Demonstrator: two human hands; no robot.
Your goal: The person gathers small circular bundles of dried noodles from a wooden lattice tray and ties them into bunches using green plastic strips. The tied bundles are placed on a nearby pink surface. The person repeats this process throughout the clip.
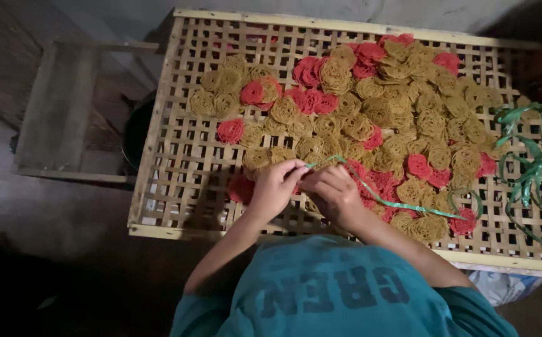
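Pinching a green strip (371,195) between closed fingers (297,168) of both hands

Woven bamboo rack (177,156) bearing noodle crackers (402,118), green string (533,162).

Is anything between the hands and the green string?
Nothing visible. Both the left hand and right hand already pinch the green string above the round crackers on the woven bamboo tray.
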